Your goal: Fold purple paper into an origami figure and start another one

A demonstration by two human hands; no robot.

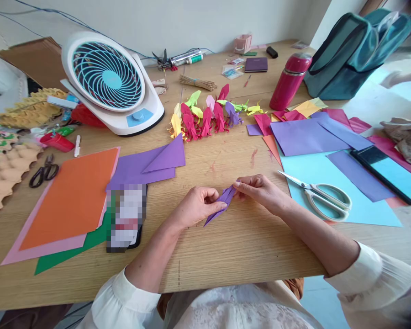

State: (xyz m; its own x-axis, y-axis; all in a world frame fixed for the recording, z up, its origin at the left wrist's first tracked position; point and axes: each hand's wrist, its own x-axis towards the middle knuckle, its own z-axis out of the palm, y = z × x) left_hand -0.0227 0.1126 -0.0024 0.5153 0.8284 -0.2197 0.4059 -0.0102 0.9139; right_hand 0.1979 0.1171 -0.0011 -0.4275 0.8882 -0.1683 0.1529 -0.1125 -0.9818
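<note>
A small piece of folded purple paper [225, 199] is held just above the table between my two hands. My left hand [200, 206] pinches its lower left part, with the thumb on top. At its upper right end, the thumb and fingers of my right hand [258, 192] grip the tip. The lower left point of the paper sticks out past my left thumb. Beyond my hands, several folded paper figures [205, 119] in red, yellow, green, pink and purple stand grouped. Larger purple sheets [133, 165] lie to the left, one with a corner folded over.
White-handled scissors [324, 194] lie on a light blue sheet [363, 214] at right, beside purple sheets [304, 137] and a phone [393, 176]. Left are orange paper [70, 196], another phone [126, 219] and black scissors [45, 171]. A fan [111, 84] and red bottle [287, 84] stand behind.
</note>
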